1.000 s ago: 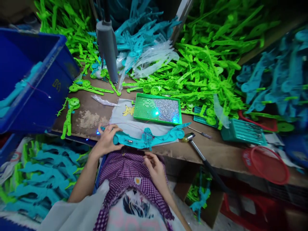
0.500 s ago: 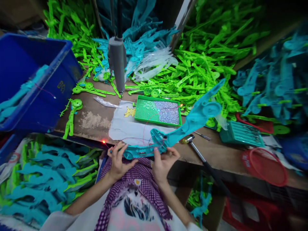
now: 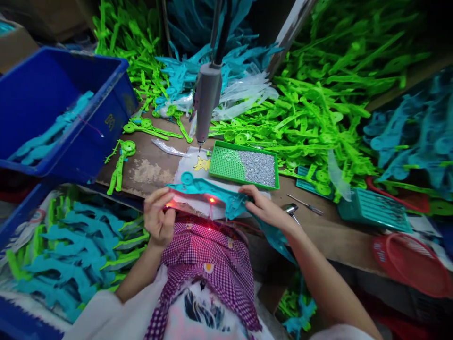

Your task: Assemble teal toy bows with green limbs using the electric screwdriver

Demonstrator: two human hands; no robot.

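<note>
A long turquoise plastic shell [image 3: 203, 185] hangs over the table's front edge between my hands. My left hand [image 3: 159, 217] pinches its left tip, with fingers curled. Farther right, my right hand [image 3: 264, 208] grips the wider middle from above; a tapering end of the shell slants down below that wrist. Thin red wires [image 3: 211, 215] dangle under the shell, and small lights [image 3: 212, 200] glow red on them. Beyond the shell stands a green tray [image 3: 226, 163] with small metal screws heaped in its right half. A grey electric screwdriver [image 3: 207, 101] hangs upright above the white cloth [image 3: 186, 165].
Blue bin [image 3: 116, 104] at left holds turquoise shells. Below it, a crate holds stacked turquoise and green parts [image 3: 71, 250]. Green plastic parts [image 3: 311, 118] pile up at the back. A hammer [image 3: 290, 208], a thin screwdriver [image 3: 305, 204] and a red basket [image 3: 414, 264] sit rightward.
The shell has been turned over; its long end swung from up-right to down-right. My right hand moved onto it from above. The lit lights now hang beneath it. The view shifted left.
</note>
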